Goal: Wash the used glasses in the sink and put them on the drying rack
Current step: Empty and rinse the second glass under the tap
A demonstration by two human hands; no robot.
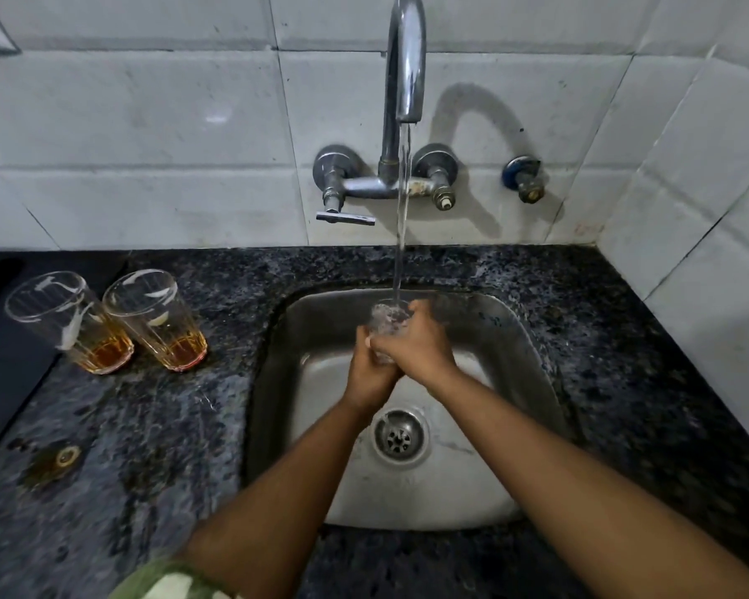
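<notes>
A clear glass (388, 317) stands upright over the steel sink (524, 339), under the running stream from the tap (405, 58); water fills and splashes at its mouth. My left hand (370, 369) holds its lower part from the left. My right hand (416, 339) wraps its side from the right, overlapping the left. Most of the glass is hidden by the fingers. Two more ribbed glasses, one (72, 322) far left and one (156, 317) beside it, stand on the dark granite counter (156, 425) left of the sink, each with amber liquid at the bottom.
The tap's lever handle (344, 217) sticks out on the tiled wall. The drain (399, 438) lies at the sink's middle. A dark flat surface (5, 365) borders the counter's left edge. A brownish stain with a small ring (66, 456) marks the counter. No drying rack is in view.
</notes>
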